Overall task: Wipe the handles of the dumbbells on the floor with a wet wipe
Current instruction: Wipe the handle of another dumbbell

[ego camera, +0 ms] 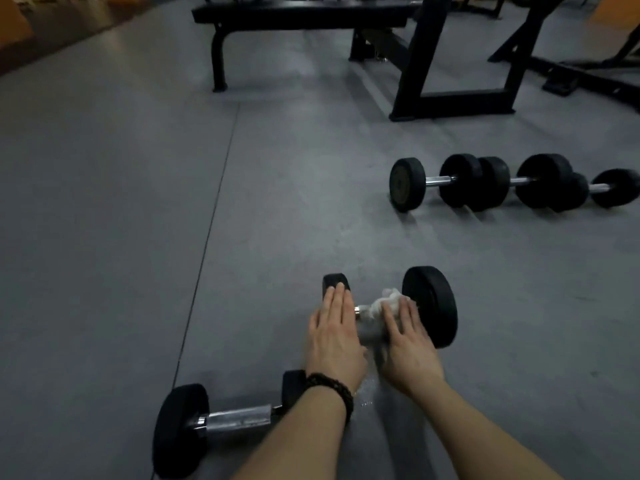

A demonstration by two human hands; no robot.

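Currently, lower centre: left hand (334,336) is lying flat, steadying the dumbbell (429,306) on the floor (104,237); right hand (407,344) is pressing the soft, limp wipe (386,301) on its slick handle. Heavy, likely to roll.

Dim room. Grey rubber-mat floor (121,202) with a visible seam; black padded metal-framed bench (301,15) and black steel rack frame (460,64) beyond.

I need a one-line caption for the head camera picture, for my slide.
Left hand steadies a dumbbell on the gym floor while right hand presses a wet wipe on its handle.
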